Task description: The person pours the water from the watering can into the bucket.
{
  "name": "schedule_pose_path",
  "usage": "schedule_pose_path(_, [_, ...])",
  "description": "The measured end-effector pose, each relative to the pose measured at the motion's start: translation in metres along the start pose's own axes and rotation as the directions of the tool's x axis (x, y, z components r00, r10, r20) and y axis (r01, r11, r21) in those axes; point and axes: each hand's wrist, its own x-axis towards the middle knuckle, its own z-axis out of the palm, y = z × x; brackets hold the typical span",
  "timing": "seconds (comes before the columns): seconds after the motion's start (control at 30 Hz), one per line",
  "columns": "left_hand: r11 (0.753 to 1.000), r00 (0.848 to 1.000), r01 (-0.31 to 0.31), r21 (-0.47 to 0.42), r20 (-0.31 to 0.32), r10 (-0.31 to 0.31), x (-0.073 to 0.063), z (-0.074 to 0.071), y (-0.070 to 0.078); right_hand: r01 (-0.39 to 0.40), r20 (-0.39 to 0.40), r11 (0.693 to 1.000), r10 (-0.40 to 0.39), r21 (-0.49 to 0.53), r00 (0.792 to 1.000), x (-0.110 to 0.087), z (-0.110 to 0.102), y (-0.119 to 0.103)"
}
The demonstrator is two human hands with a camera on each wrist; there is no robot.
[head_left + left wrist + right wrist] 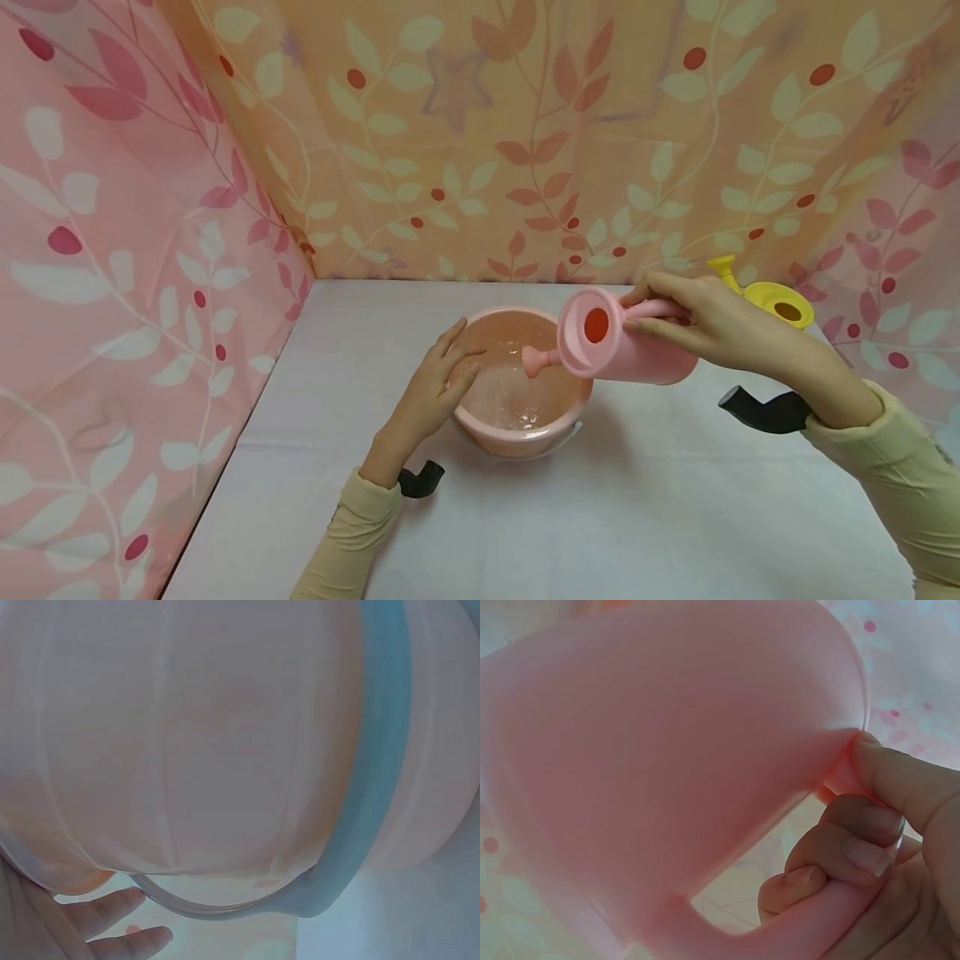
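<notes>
My right hand [720,325] grips the handle of a pink watering can [652,358]. In the right wrist view, curled fingers [847,840] wrap that handle, with the thumb near the can's edge. Tilted sideways, the can has its spout [534,361] over a pale pink bucket [517,435]. Water [498,387] glints inside the bucket. At the bucket's left rim is my left hand [442,375], its fingers spread and fairly straight. The left wrist view shows the bucket wall [225,750] up close, fingers [109,911] at lower left, and the bucket's handle [386,712] across the wall.
A yellow watering can [780,304] stands at the back right, partly behind my right hand. Under everything lies a white-covered table [600,517]. Floral curtains [637,150] hang behind and at both sides. Black devices [765,411] are worn on both wrists.
</notes>
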Motion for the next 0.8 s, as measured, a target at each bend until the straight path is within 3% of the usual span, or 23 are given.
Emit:
schedule_pose_path(0.27, [1.000,1.000,-0.009,0.007,-0.005,0.010,-0.0001,-0.0007,-0.0002,-0.020,0.022,0.999,0.021,-0.030,1.000,0.0012,0.0009,0.0005])
schedule_pose_path(0.8, [1.000,1.000,-0.021,-0.002,-0.008,0.021,0.0000,-0.0004,-0.0018,0.012,0.024,0.999,-0.011,-0.041,1.000,0.0058,0.0017,-0.0034])
